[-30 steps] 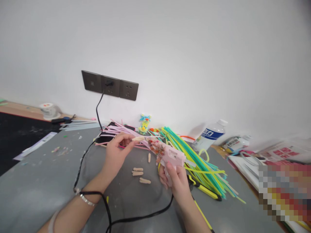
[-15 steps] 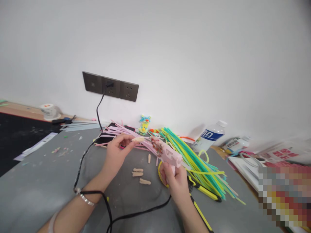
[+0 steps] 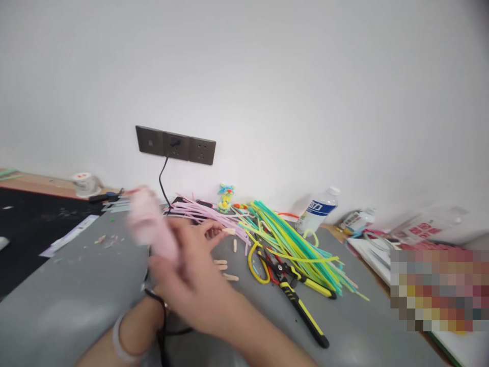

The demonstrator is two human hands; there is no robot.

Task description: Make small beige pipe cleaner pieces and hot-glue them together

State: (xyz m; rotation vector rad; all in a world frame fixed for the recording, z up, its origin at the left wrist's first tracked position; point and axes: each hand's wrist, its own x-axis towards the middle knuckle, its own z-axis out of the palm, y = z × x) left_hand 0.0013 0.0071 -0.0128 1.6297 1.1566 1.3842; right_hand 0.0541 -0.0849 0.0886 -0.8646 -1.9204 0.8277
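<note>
My right hand (image 3: 196,280) is wrapped round a pink hot glue gun (image 3: 151,224), blurred by motion, and crosses in front of my left forearm. The gun's front end points away to the left. Behind it, my left hand (image 3: 214,232) is partly hidden; thumb and fingertips pinch a short beige fuzzy piece (image 3: 229,231), its end sticking out to the right. More such short beige pieces (image 3: 231,278) lie on the grey table (image 3: 91,285) below it. A black cord (image 3: 164,321) hangs across my left wrist.
Pink pipe cleaners (image 3: 198,211) and a green-yellow bundle (image 3: 290,239) lie along the wall. Black-and-yellow pliers (image 3: 301,308) and yellow-handled scissors (image 3: 252,270) rest to the right. A bottle (image 3: 317,209), a small colourful figure (image 3: 225,198) and a wall socket (image 3: 175,145) are beyond.
My right hand has swung the glue gun left, away from the beige piece and across my left arm. The pliers and scissors are now uncovered. My left hand keeps its pinch.
</note>
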